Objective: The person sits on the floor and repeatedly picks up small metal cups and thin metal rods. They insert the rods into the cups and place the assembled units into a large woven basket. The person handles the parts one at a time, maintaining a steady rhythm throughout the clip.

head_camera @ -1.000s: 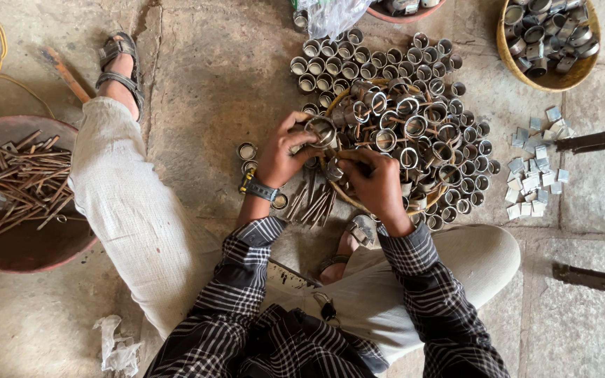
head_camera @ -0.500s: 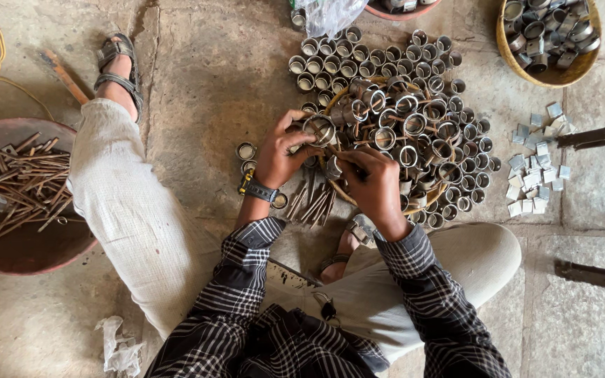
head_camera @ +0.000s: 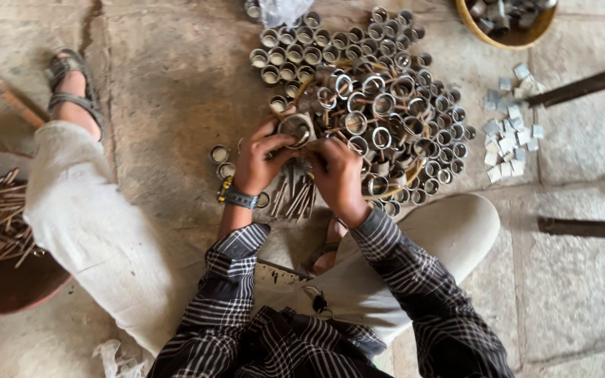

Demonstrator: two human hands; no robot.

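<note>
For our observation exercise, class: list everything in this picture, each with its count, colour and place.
Metal rings: many, silvery, heaped on the floor ahead.
Held ring: one, silvery, between both hands.
Sticks: several, brown, on the floor under the hands.
Bowl of sticks: one, reddish-brown, far left.
Yellow bowl: one, top right, holding metal pieces.
Small tiles: many, pale, right.
Stone floor: grey-brown.
Left hand: grip on held ring; wristwatch.
Right hand: touching held ring.
</note>
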